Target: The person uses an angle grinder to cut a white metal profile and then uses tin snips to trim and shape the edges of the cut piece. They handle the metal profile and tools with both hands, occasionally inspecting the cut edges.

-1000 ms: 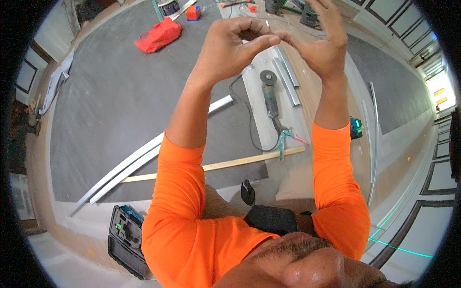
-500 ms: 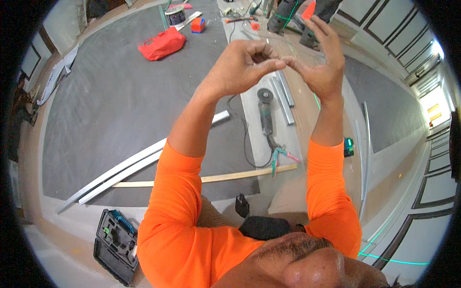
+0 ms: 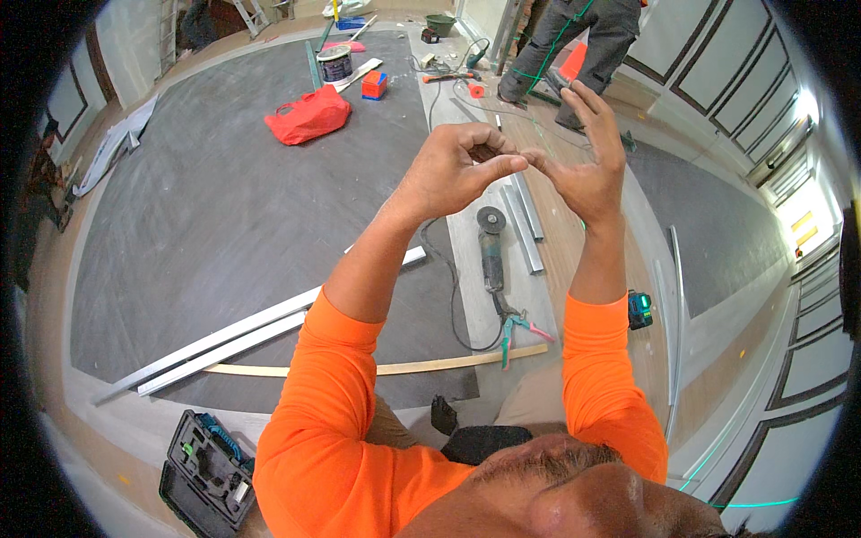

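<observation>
Raised in front of me at mid-picture, my left hand (image 3: 465, 169) is closed, its thumb pressed toward curled fingers; whether something small is pinched there I cannot make out. The thumb of my right hand (image 3: 590, 166) meets the left fingertips, while its other fingers stretch upward and apart. Just past those fingertips shows an orange-red piece (image 3: 572, 63) with a grey end; I cannot tell whether it touches them. Below the hands, an angle grinder (image 3: 491, 251) with a cord lies on the floor. Pliers-like clamps (image 3: 516, 332) with green and pink handles lie under it.
Metal profiles (image 3: 224, 332) and a wooden strip (image 3: 421, 366) cross the floor at left. Short metal channels (image 3: 523, 229) lie beyond the grinder. An open tool case (image 3: 202, 466), red bag (image 3: 308, 117), bucket (image 3: 335, 67) and laser level (image 3: 639, 309) stand around. Another person's legs (image 3: 574, 45) are ahead.
The view has tilted up a little, so the floor and its things sit lower. My hands also sit slightly lower in the picture and keep nearly the same pose, fingertips together.
</observation>
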A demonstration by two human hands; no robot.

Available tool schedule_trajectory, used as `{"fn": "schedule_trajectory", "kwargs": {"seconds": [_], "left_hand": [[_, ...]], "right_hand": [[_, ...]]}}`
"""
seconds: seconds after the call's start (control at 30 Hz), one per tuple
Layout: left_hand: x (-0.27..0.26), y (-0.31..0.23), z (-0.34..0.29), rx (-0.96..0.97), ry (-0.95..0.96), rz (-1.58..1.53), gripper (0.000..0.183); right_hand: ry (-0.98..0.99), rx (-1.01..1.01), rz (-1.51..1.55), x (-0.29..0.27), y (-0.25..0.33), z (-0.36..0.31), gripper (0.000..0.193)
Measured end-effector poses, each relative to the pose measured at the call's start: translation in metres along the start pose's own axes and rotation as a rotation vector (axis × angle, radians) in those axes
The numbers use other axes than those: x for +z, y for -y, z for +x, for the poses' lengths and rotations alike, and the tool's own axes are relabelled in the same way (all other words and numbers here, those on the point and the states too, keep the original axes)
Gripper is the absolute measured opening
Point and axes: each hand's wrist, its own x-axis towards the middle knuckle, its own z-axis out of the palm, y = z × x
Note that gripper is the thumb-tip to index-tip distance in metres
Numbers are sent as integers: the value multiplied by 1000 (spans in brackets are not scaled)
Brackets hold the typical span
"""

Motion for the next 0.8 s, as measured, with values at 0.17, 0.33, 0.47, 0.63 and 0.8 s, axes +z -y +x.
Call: {"fn": "schedule_trajectory", "kwargs": {"seconds": [0.17, 0.33, 0.47, 0.63, 0.8], "left_hand": [[-2, -7, 0, -24, -14, 13, 23], [-6, -7, 0, 34, -6, 95, 22], [-7, -3, -2, 0, 1, 73, 22], [0, -7, -2, 6, 21, 106, 23], [1, -1, -1, -18, 70, 67, 26]], "right_hand": [[8, 14, -1, 3, -2, -2, 79], [14, 28, 4, 6, 3, -2, 79], [22, 0, -20, 8, 2, -3, 78], [69, -60, -107, -4, -3, -3, 68], [77, -97, -101, -6, -10, -7, 61]]}}
